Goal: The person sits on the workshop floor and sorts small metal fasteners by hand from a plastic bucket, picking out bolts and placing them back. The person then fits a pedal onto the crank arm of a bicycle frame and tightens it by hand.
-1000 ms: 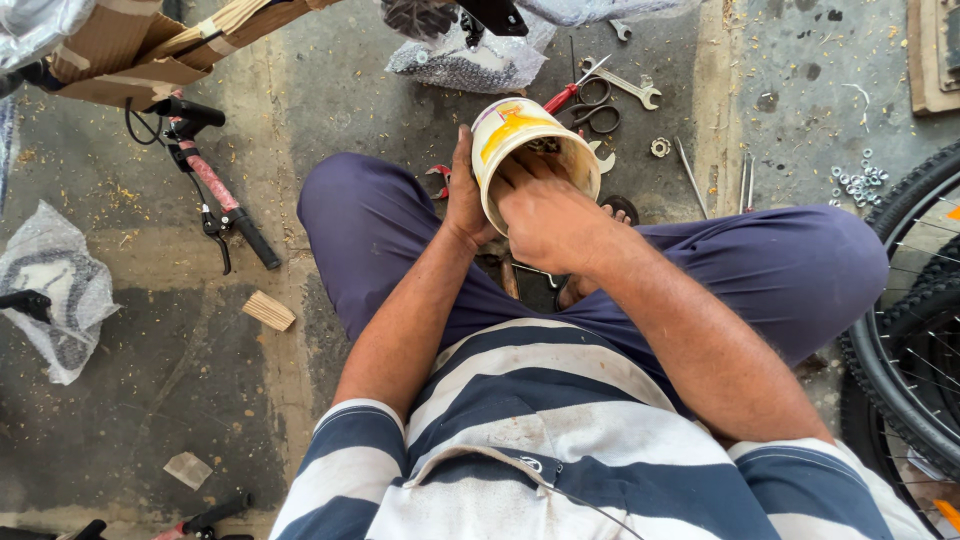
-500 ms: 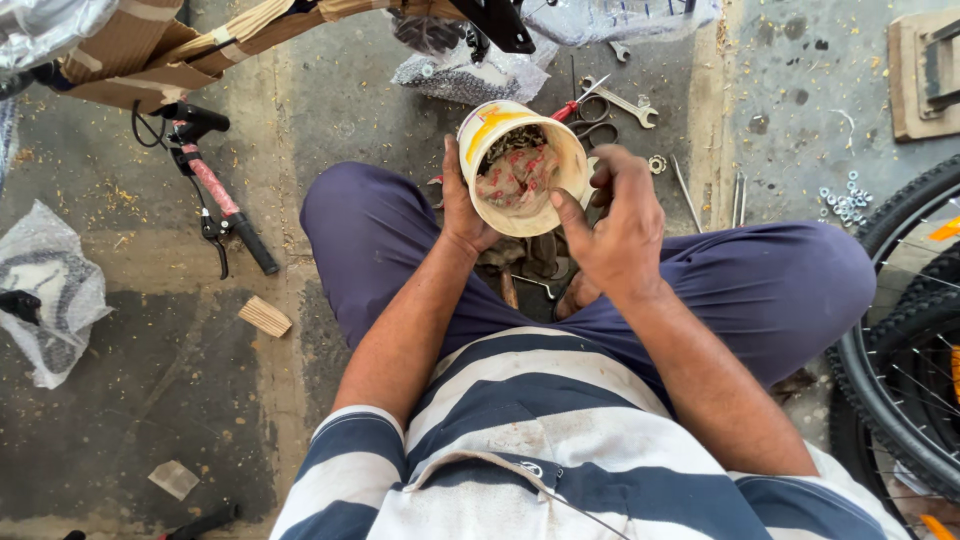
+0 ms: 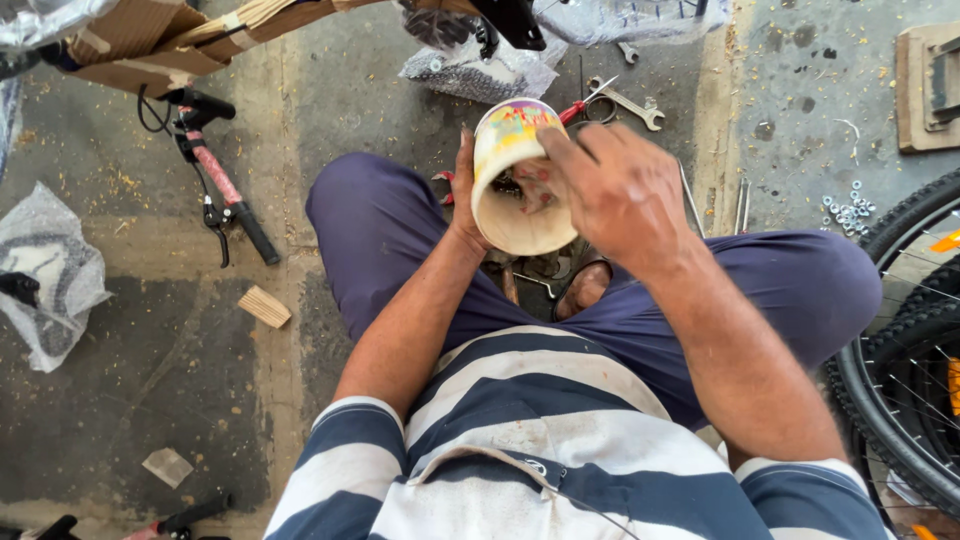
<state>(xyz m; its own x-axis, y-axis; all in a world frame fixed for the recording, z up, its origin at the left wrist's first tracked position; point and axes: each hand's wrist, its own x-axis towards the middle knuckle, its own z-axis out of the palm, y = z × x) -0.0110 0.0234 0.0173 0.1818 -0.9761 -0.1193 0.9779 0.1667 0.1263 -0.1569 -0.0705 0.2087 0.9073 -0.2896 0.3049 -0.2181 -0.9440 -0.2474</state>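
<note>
While the left hand (image 3: 463,205) grips the cream plastic cup with its colourful printed side (image 3: 512,180), tilted mouth-toward-the-person above the lap, the right hand (image 3: 618,190) has its fingers dipped into the opening, whether pinching anything I cannot tell. Small metal bits show inside. Nothing is out yet; a silver spanner (image 3: 628,102) lies on the floor beyond the right hand.

A round cream tub (image 3: 515,185) with a bright yellow, red and blue label (image 3: 512,122) on its outer wall is gripped in the left hand (image 3: 466,200), tipped on its side. Brown cardboard packaging (image 3: 150,35) lies at the top left of the floor. A crumpled clear plastic bag (image 3: 45,275) sits at the far left; another (holding small dark parts) (image 3: 480,70) lies beyond the knees.
</note>
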